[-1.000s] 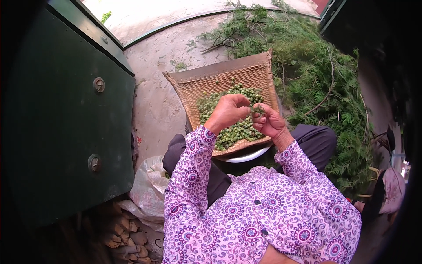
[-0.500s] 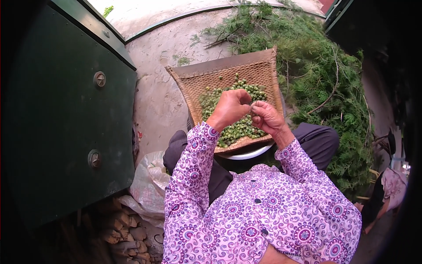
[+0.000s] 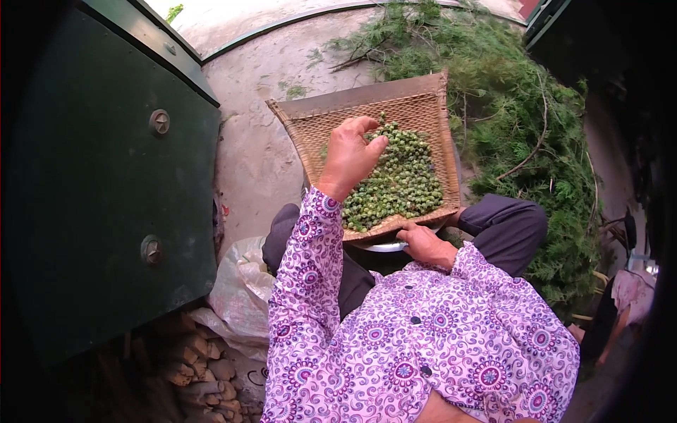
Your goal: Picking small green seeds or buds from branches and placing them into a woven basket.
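A woven winnowing basket (image 3: 416, 106) with a flat strip along its far edge rests on a metal basin (image 3: 388, 247) between my knees. Small round green cones or seed pods (image 3: 402, 180) are heaped in it. Over the left part of the heap hovers my left hand (image 3: 350, 154), its thumb and index finger curved and apart; no held thing shows between them. At the basket's near edge, my right hand (image 3: 429, 246) grips the rim, thumb on top and the other fingers mostly hidden below.
Cut evergreen branches (image 3: 522, 134) cover the ground to the right and far right. A dark green metal door (image 3: 106, 176) stands at the left. Near it lie a pale plastic sack (image 3: 243, 292) and stacked split firewood (image 3: 204, 374).
My hands, together over the heap before, have parted. The left has moved slightly left and its fingers have spread. The right has come down to the basket's near rim.
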### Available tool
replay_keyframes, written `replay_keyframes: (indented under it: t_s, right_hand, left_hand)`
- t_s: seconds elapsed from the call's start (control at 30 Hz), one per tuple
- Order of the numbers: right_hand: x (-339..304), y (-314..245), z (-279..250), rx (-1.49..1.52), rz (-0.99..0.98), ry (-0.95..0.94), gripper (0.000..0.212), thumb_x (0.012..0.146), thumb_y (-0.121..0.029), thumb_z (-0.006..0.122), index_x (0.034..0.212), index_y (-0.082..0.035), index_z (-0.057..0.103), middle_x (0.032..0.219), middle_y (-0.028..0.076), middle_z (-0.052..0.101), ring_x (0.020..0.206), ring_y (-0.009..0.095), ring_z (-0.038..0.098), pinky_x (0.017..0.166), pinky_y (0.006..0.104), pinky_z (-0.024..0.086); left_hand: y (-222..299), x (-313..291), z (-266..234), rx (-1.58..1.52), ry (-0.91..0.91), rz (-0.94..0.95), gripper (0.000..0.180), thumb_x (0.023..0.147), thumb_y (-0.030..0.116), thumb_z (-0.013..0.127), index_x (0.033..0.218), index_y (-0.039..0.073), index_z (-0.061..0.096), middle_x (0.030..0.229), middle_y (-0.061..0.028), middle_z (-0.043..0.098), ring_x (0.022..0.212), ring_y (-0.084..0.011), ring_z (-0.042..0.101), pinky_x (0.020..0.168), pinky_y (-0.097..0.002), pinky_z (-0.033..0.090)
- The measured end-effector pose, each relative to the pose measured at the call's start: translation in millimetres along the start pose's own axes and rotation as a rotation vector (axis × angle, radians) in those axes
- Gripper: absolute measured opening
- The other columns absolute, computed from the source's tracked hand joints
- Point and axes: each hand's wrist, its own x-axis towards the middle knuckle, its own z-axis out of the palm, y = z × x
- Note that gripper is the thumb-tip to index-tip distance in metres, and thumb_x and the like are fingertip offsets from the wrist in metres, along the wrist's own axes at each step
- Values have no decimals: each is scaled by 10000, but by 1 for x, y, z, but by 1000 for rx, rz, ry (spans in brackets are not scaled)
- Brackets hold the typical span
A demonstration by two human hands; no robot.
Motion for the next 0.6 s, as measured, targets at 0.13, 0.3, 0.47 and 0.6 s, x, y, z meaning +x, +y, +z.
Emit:
replay_keyframes:
  t_s: [0.13, 0.3, 0.47, 0.6]
  right_hand:
    - [21, 0, -19, -47, 41, -29, 102, 689, -83, 601, 709, -14, 529, 739, 160, 517, 721, 356, 537, 629, 440, 432]
    - [73, 7, -34, -75, 21, 58, 122, 673, -126, 592, 697, -20, 536, 734, 189, 543, 697, 371, 556, 624, 460, 448]
    - [143, 22, -17, -187, 124, 108, 126, 681, -68, 536, 801, -29, 531, 842, 210, 547, 752, 382, 560, 668, 466, 459]
    - [161, 43, 8, -232, 200, 84, 120, 691, -70, 544, 807, -40, 538, 853, 194, 524, 769, 384, 537, 677, 472, 442]
  left_hand:
    - [16, 3, -30, -387, 23, -214, 318, 784, 177, 637, 1016, -34, 587, 801, -60, 622, 690, -74, 561, 611, -199, 455]
    - [15, 4, -61, -737, 231, -233, 166, 835, 130, 593, 946, 8, 609, 822, -58, 631, 680, -96, 601, 572, -193, 459]
    - [10, 1, -84, -791, 400, -253, 163, 847, 132, 581, 935, -2, 607, 826, -83, 638, 640, -96, 601, 554, -192, 458]
    - [15, 5, -84, -824, 413, -243, 151, 847, 134, 581, 911, 1, 612, 814, -77, 640, 626, -88, 596, 544, -184, 450]
